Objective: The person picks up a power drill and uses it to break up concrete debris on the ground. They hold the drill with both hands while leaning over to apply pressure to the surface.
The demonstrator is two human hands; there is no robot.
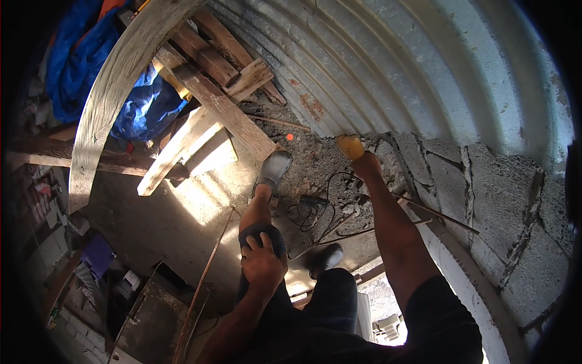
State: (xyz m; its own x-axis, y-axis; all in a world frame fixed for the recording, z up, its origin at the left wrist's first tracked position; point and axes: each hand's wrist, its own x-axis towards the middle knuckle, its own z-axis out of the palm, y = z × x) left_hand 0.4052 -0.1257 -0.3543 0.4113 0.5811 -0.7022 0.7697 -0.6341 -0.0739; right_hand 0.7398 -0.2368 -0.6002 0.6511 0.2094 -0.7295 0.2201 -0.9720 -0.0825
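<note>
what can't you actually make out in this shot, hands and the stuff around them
- Right hand, head view: its fingers wrap the yellow handle; the tool's working end is hidden against the corrugated sheet.
- Left hand: palm rests on the knee, so its underside is hidden.
- Black cable: too thin and dim to trace its ends.
- Lower-left clutter: dark and bent by the fisheye rim.

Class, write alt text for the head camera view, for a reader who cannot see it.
Seen from above, a person's right hand grips a yellow-handled tool against a corrugated metal sheet above a grey block wall. Their left hand rests on their raised left knee, with wooden planks beyond.
</note>
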